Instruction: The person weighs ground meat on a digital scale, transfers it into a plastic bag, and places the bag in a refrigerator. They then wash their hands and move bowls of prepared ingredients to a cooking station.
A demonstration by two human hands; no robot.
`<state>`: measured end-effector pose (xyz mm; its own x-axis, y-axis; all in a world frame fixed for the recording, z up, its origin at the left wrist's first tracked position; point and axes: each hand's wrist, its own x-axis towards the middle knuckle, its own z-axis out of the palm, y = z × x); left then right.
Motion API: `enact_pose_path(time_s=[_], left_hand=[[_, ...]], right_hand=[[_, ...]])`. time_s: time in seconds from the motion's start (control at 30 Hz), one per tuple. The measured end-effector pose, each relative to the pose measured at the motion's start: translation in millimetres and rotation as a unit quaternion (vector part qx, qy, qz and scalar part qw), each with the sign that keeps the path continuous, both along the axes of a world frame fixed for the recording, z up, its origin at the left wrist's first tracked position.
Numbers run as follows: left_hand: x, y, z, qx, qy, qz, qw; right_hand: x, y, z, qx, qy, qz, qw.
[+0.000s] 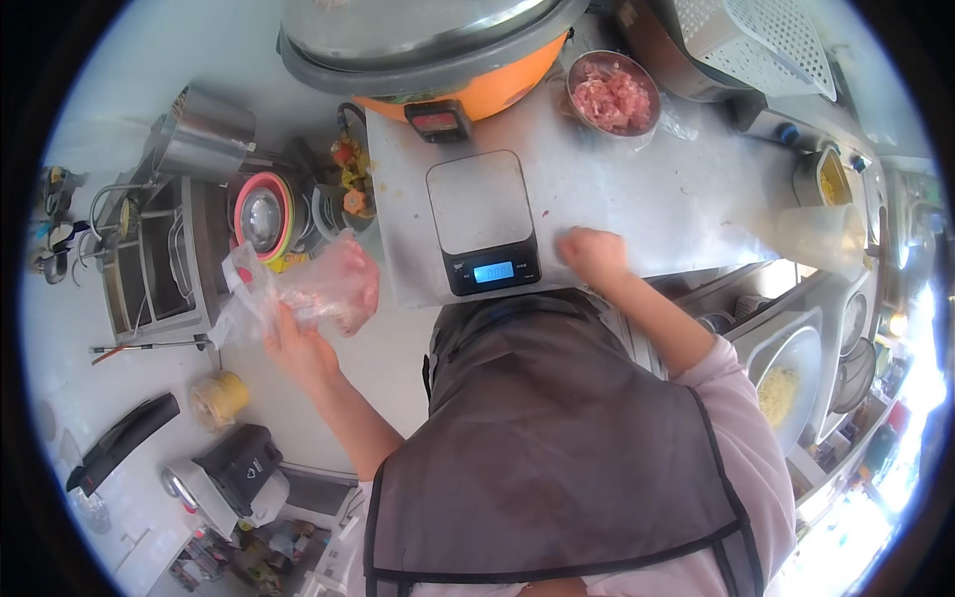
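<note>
My left hand grips a clear plastic bag by its gathered end. Pink raw meat fills the bag, which hangs off the left side of the steel table. In front of me, near the table's front edge, lies a kitchen scale with a bare metal plate and a lit blue display. Just right of the scale, my right hand is curled into a fist, slightly blurred, with nothing visible in it. Beyond it stands a metal bowl of minced raw meat.
A large orange cooker with a steel lid stands at the back. A white perforated basket is at the back right. Along the right are a translucent container and a bowl of yellow shreds. Nested bowls sit left.
</note>
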<state>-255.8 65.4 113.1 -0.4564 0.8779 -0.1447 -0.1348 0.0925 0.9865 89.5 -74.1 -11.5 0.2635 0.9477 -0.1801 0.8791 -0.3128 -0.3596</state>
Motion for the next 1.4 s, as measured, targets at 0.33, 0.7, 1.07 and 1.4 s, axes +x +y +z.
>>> enact_pose_path(time_s=[0.33, 0.7, 1.07, 1.4], left_hand=[[-33, 0, -12, -0.029, 0.055, -0.019, 0.998], [-31, 1, 3, -0.026, 0.045, 0.015, 0.999], [-48, -7, -4, -0.041, 0.070, 0.016, 0.997], [-46, -3, -9, 0.005, -0.006, 0.000, 1.000]], right_hand=[[98, -14, 21, 0.002, 0.036, -0.209, 0.977], [131, 87, -1, 0.207, 0.596, -0.460, 0.624], [69, 17, 111, 0.024, 0.539, -0.287, 0.791], [-19, 68, 60, -0.104, 0.595, -0.209, 0.769]])
